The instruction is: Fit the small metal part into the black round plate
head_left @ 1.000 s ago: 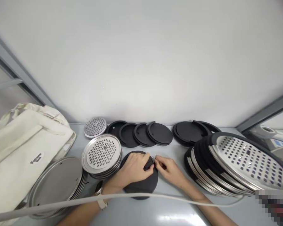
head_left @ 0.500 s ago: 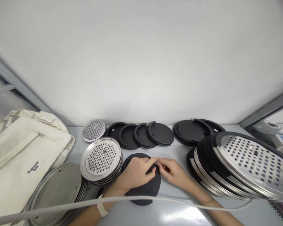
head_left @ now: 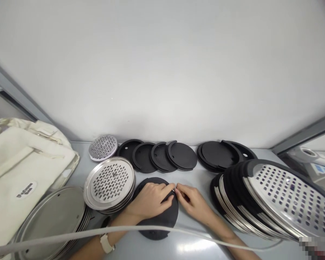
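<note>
A round black disc (head_left: pixel 165 218) lies on the grey table in front of me. My left hand (head_left: pixel 148 202) rests across it, with thumb and index finger closed at its upper right edge. Fingers pinched, my right hand (head_left: pixel 196 206) meets the left fingertips at that same edge. Between the fingertips a tiny pale glint shows, too small to name. Left of the disc stands a stack of metal plates topped by a perforated grater plate (head_left: pixel 111 183). On the right leans a big stack of black-rimmed metal discs (head_left: pixel 292 191), its front one perforated.
Several overlapping black discs (head_left: pixel 184 155) line the wall, with more black discs (head_left: pixel 219 153) further right. At the left are a small perforated disc (head_left: pixel 103 147), a stack of plain metal plates (head_left: pixel 54 220) and a cream bag (head_left: pixel 21 162). A pale cable (head_left: pixel 78 234) crosses in front.
The view has shifted slightly, so most things on the table appear a little further left. Both hands stay together at the disc's edge, with only slight finger movement.
</note>
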